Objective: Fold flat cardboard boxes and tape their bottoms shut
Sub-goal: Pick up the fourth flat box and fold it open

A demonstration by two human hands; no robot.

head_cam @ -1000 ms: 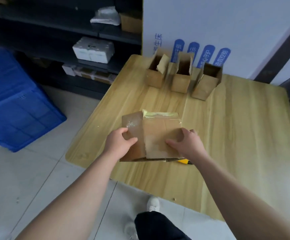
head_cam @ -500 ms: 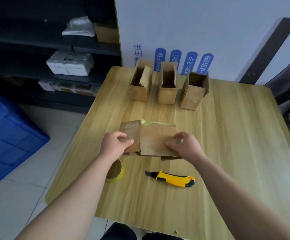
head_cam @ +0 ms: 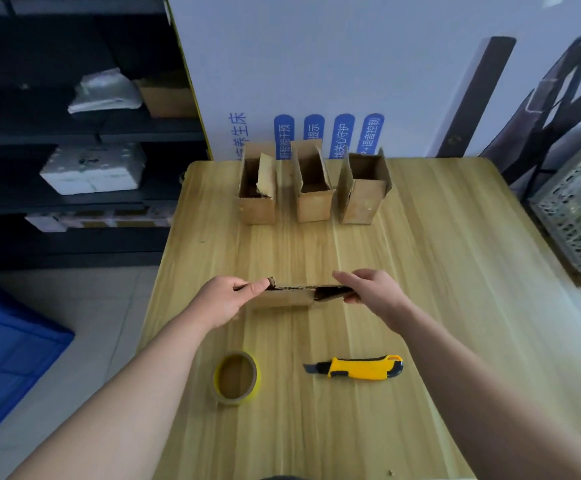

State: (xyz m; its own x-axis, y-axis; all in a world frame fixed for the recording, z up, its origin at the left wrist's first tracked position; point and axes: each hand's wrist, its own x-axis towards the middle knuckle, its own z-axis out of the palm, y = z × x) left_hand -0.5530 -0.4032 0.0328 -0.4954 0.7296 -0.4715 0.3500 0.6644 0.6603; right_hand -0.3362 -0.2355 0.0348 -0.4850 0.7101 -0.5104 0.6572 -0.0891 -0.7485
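While your left grip (head_cam: pixel 226 299) pinches one end of the flattened cardboard box (head_cam: pixel 283 298), thumb on top, your right grip (head_cam: pixel 372 289) clamps the other end, fingers over the upper edge and thumb beneath. The box spans the gap between the two grips over the bench (head_cam: pixel 455 271). Its long axis runs straight from one grip to the other, across your body. You see it almost edge-on, corrugated edge upward and one broad face turned toward you. Whether its lower edge touches the bench cannot be told.

Nearer you than the left grip, the roll of tape (head_cam: pixel 236 377) lies flat. Nearer you than the right grip lies the yellow utility knife (head_cam: pixel 358 368), blade end toward the tape. Well beyond both grips, three folded boxes (head_cam: pixel 313 202) stand upright in a row, tops open.
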